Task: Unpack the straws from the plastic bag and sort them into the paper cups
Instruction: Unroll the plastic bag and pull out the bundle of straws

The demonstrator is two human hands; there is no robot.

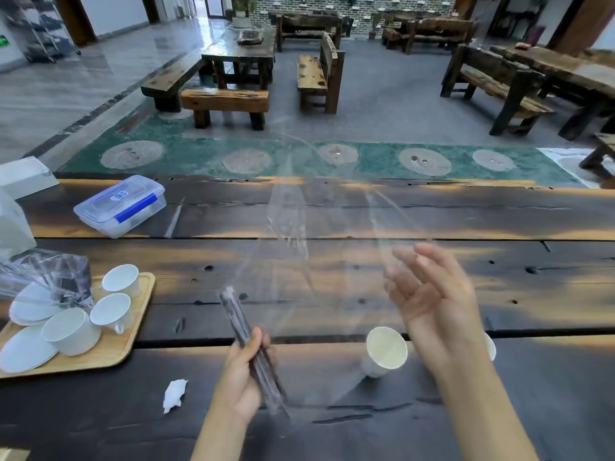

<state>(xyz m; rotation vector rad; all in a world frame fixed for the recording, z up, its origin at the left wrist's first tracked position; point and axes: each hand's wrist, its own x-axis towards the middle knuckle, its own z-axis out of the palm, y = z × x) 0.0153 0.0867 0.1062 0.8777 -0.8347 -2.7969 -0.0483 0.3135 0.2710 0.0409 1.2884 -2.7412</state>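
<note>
My left hand (244, 377) is closed around a bundle of dark straws (237, 317) in clear wrappers, held tilted above the dark wooden table (499, 410). A large clear plastic bag (299, 227) floats in the air in front of me, almost see-through. My right hand (432, 294) is raised with fingers spread, touching or just beside the bag's right edge; I cannot tell whether it grips the bag. One paper cup (386, 352) stands upright near the table's front. A second paper cup (491, 346) is mostly hidden behind my right forearm.
A wooden tray (136, 327) at the left carries white ceramic cups, saucers and another crumpled clear bag (50, 277). A clear lidded box with blue clips (121, 204) sits at the far left. A crumpled white tissue (173, 394) lies beside my left arm.
</note>
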